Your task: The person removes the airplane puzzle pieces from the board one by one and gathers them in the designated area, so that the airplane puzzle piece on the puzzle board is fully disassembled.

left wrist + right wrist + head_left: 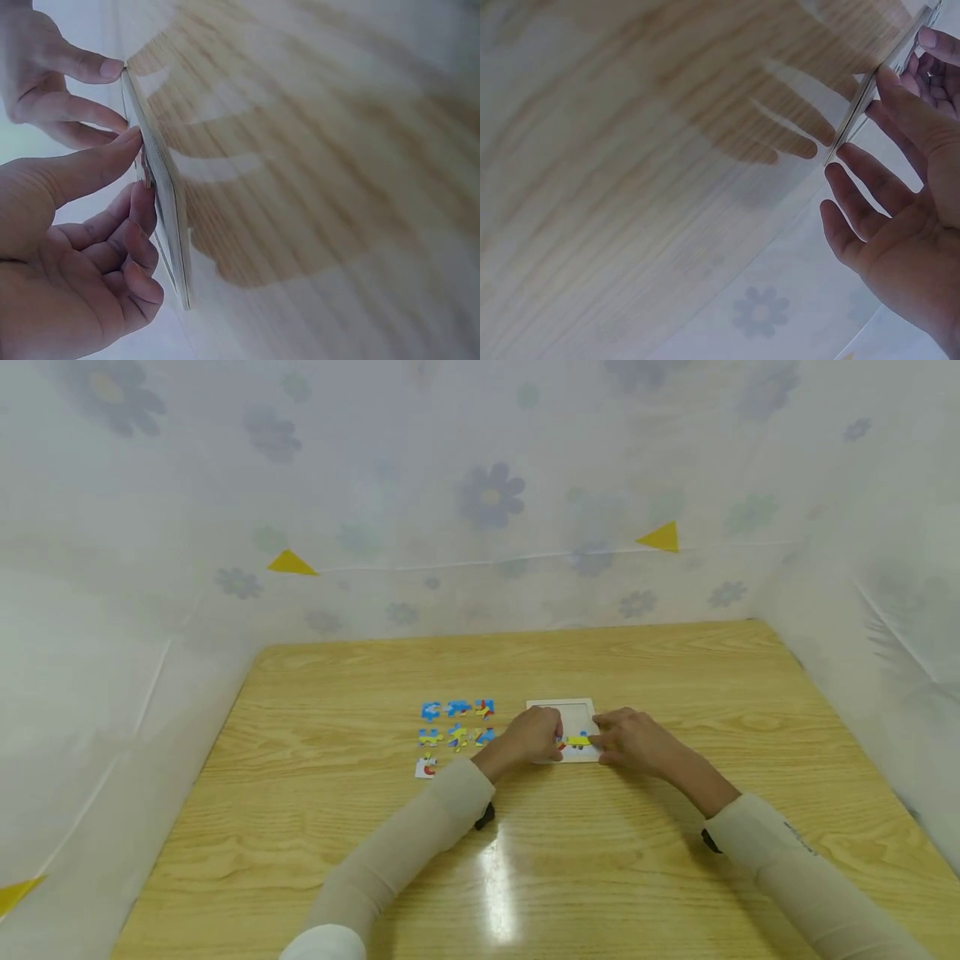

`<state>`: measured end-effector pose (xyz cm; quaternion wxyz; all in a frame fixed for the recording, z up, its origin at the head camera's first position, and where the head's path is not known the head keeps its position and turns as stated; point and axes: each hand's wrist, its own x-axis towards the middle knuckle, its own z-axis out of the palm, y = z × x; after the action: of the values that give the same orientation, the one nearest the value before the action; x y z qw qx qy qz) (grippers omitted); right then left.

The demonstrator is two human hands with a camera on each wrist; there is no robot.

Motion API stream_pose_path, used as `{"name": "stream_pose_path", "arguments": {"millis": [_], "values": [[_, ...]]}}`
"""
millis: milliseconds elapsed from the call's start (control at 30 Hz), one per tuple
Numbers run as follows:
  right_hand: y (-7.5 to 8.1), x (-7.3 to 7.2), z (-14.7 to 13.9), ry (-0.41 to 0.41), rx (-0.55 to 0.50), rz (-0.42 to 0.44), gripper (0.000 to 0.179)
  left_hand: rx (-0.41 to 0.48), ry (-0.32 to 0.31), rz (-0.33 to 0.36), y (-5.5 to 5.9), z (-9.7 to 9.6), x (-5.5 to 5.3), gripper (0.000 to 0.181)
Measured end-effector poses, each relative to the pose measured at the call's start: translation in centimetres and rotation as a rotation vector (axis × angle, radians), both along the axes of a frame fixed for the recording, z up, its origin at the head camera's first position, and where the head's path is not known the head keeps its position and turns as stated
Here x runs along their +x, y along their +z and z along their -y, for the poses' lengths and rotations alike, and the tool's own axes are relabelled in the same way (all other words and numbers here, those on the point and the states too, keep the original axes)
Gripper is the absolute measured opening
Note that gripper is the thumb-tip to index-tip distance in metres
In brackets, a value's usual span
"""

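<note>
A pale wooden puzzle tray (558,701) lies flat on the table, with white, red and yellow puzzle pieces (578,741) along its near side. Over its left part is my left hand (534,732); in the left wrist view, its thumb and forefinger pinch a thin puzzle piece (147,177) at the tray's edge, the other fingers curled loosely. The picture on that piece is hidden. At the tray's right side, my right hand (636,742) touches the rim with thumb and fingertips. Its fingers are spread and fairly straight in the right wrist view.
Left of the tray, several loose jigsaw pieces (457,737) lie in rows, mostly blue and yellow. One white and red piece (425,767) is nearest my left sleeve. The glossy wooden table (337,827) is bordered by flower-patterned white sheeting (450,593).
</note>
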<state>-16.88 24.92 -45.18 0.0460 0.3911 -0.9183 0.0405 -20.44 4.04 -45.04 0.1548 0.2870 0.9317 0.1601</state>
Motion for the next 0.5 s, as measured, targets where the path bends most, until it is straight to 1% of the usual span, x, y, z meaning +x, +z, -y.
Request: {"name": "stream_pose_path", "arguments": {"millis": [133, 267, 367, 500], "values": [[-0.13, -0.08, -0.03, 0.013, -0.005, -0.015, 0.028, -0.003, 0.015, 0.005, 0.03, -0.09, -0.08, 0.023], [-0.16, -0.1, -0.02, 0.012, -0.013, -0.012, 0.028, 0.041, 0.024, -0.005, 0.2, 0.05, -0.31, 0.008], [-0.23, -0.14, 0.0, 0.004, -0.021, -0.007, 0.029, 0.086, 0.023, -0.009, 0.34, 0.26, -0.47, 0.011], [-0.31, -0.2, -0.03, -0.003, -0.023, -0.003, 0.031, 0.127, 0.016, 0.005, 0.31, 0.5, -0.55, 0.013]]}}
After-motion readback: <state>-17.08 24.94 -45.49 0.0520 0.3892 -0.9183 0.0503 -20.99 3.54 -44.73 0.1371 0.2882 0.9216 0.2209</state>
